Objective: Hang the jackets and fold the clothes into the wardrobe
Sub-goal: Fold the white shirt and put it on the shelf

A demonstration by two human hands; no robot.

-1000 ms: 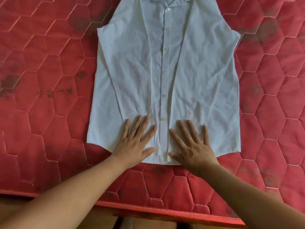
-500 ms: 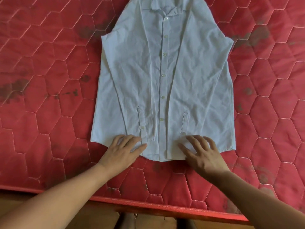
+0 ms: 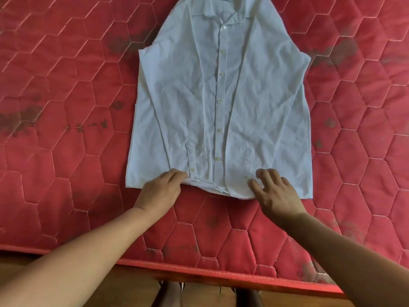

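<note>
A pale blue button-up shirt (image 3: 221, 103) lies face up on the red quilted mattress (image 3: 66, 173), collar at the far end, both sleeves folded inward over the front. My left hand (image 3: 161, 189) pinches the bottom hem left of the button placket, fingers curled under the cloth edge. My right hand (image 3: 274, 191) sits on the hem right of the placket, fingers bent on top of the cloth and thumb at its edge.
The mattress has dark stains on its left and right parts. Its red piped front edge (image 3: 221, 271) runs across the bottom, with wooden floor (image 3: 137, 286) and feet (image 3: 172, 293) below it. No wardrobe or jackets are in view.
Both hands slid from flat on the shirt's lower front back to the hem. Their fingers curled, and the left now pinches the hem edge. The view tilted, showing more of the collar.
</note>
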